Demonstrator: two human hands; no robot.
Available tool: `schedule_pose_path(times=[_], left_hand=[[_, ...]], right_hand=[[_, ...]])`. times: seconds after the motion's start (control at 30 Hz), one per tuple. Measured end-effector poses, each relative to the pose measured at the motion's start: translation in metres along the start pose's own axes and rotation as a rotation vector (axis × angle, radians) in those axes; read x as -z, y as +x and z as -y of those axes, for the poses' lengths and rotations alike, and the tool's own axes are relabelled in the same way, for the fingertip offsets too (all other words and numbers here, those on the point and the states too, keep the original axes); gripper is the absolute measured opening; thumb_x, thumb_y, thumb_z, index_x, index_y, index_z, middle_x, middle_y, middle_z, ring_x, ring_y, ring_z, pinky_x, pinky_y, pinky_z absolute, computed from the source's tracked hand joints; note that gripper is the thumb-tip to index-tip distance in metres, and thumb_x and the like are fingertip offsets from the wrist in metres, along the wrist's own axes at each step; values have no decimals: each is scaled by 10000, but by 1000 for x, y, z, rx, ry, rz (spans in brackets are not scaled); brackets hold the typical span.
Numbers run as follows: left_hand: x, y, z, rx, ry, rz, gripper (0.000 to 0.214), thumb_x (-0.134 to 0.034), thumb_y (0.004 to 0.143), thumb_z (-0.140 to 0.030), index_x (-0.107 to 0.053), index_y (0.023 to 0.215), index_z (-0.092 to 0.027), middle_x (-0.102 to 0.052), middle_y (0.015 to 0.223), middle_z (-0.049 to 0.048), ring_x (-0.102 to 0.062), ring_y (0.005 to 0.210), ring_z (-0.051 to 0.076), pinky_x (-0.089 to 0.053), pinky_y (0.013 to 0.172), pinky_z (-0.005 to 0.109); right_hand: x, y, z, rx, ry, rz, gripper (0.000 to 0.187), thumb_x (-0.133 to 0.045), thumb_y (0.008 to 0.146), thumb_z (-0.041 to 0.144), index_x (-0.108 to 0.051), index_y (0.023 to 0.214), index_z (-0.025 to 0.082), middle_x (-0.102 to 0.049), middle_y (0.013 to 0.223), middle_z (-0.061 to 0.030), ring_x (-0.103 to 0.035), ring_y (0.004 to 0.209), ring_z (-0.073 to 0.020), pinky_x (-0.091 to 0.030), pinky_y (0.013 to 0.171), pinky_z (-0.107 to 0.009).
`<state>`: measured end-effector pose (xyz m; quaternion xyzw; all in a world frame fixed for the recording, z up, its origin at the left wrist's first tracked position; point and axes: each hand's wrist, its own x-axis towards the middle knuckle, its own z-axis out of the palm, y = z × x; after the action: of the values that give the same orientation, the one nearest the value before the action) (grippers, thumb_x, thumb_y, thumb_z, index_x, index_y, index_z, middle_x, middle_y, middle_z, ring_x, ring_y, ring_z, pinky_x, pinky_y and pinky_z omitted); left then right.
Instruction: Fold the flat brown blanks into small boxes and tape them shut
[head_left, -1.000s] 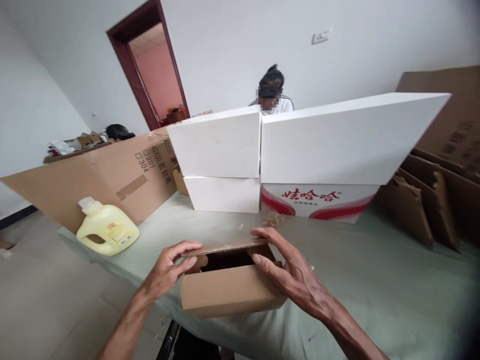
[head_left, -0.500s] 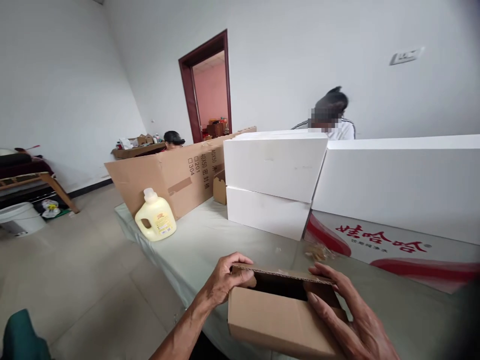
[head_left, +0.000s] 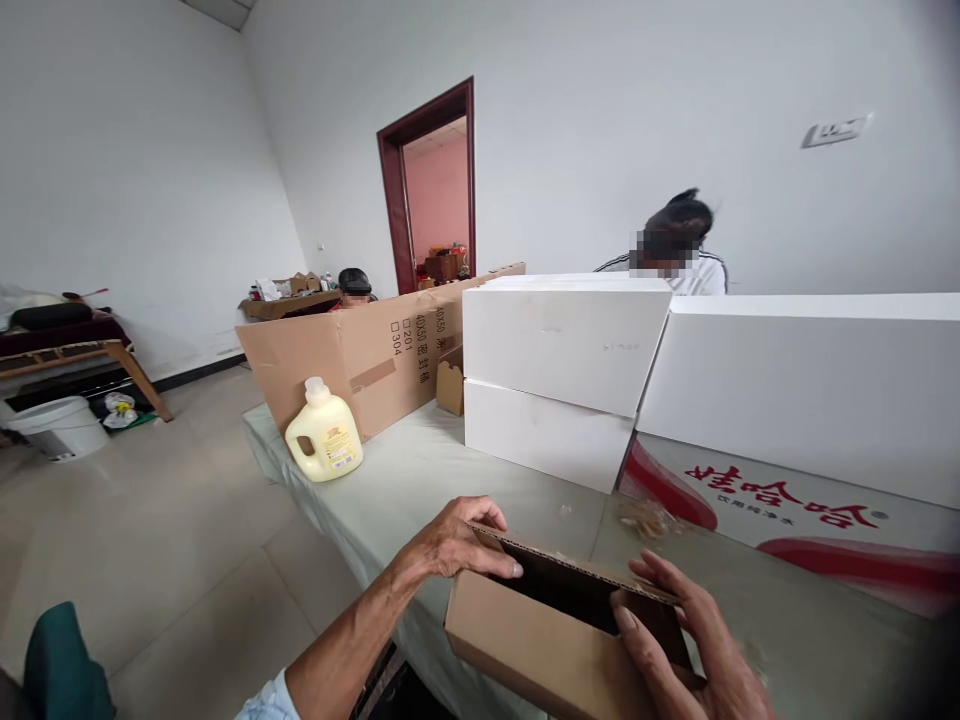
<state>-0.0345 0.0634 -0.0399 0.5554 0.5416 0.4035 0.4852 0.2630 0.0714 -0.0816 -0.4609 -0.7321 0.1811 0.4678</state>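
Open-topped oblong brown corrugated-cardboard box (head_left: 540,640), at near edge of pale-green cloth-covered table (head_left: 409,468). Left hand (head_left: 466,540) grips far wall's left end; right hand (head_left: 686,635) grips right end. Likely light, stiff, dentable; best held by both ends.

A yellow jug (head_left: 327,425) stands near the left corner of the cloth-covered desk (head_left: 405,480), just in front of a printed cardboard panel (head_left: 379,350). Toward the desk's far edge, one white box (head_left: 562,340) sits on another white box (head_left: 544,430); beside them, a longer white box (head_left: 810,390) tops a red-lettered box (head_left: 795,515). A small clear bag (head_left: 646,518) lies before it. A person (head_left: 686,235) is behind the boxes.
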Motion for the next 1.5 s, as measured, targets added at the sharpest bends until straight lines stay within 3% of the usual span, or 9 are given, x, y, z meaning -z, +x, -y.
schedule_pose_path(times=[0.2,0.37,0.47,0.53,0.73,0.97,1.1,1.3,1.5], left_hand=[[-1,-4,2,-25,-78,-30,443,-946,587,-392,-686,887,-195,-673,825,-3,-577,677,136,-438,626,271],[-2,3,8,-32,-80,-71,389,-908,609,-356,-721,910,-194,-727,862,22,-631,733,166,-468,659,276],[-2,5,11,-45,-63,-94,369,-890,598,-347,-719,887,-196,-742,871,35,-651,771,189,-489,686,293],[-3,4,12,-55,-50,-108,372,-883,594,-355,-718,888,-197,-742,880,40,-652,789,197,-491,698,301],[-5,-6,7,-50,-34,-134,349,-852,639,-350,-699,920,-209,-743,934,44,-660,856,212,-495,755,316],[-8,-25,-3,-88,2,-181,351,-821,647,-332,-680,947,-217,-756,1206,84,-681,1170,302,-520,992,376],[-7,-32,-3,-127,-22,-143,332,-812,678,-335,-681,960,-218,-747,1247,96,-631,1319,351,-503,1059,409],[2,-33,4,-155,-87,-25,320,-785,753,-343,-699,1037,-223,-717,1340,102,-588,1378,383,-499,1041,417],[9,-29,17,-308,-315,-89,257,-778,764,-362,-755,969,-207,-767,1209,123,-594,1410,426,-458,1174,506]], right_hand=[[-1,-2,12,47,-14,17,485,-590,1073,567,-562,1492,323,-680,1464,-122,-741,1240,-342,-668,956,-484],[3,-2,24,354,-217,-179,539,-651,1076,384,-492,1581,279,-626,1495,-185,-612,1394,-400,-566,1096,-608],[12,-2,34,578,-297,-83,423,-658,1076,296,-570,1489,254,-688,1401,-175,-627,1339,-386,-548,1061,-577],[18,-3,41,631,-307,16,308,-653,1090,306,-620,1387,230,-730,1292,-163,-665,1232,-362,-556,975,-531],[30,-21,59,645,-270,89,69,-664,1087,220,-641,1151,225,-772,1092,-109,-696,1009,-281,-531,822,-431],[40,-57,68,652,-112,186,238,-585,1038,15,-644,1164,208,-785,1039,-91,-720,914,-220,-557,755,-356],[43,-46,75,614,-76,246,183,-578,1065,32,-625,1076,209,-779,1062,-73,-665,828,-177,-518,690,-324],[45,-14,86,654,-271,514,240,-706,1070,254,-578,869,223,-692,906,-51,-577,858,-228,-454,695,-372],[48,-9,70,683,-237,405,232,-705,1083,323,-594,918,204,-624,934,-67,-509,853,-229,-399,680,-369]])
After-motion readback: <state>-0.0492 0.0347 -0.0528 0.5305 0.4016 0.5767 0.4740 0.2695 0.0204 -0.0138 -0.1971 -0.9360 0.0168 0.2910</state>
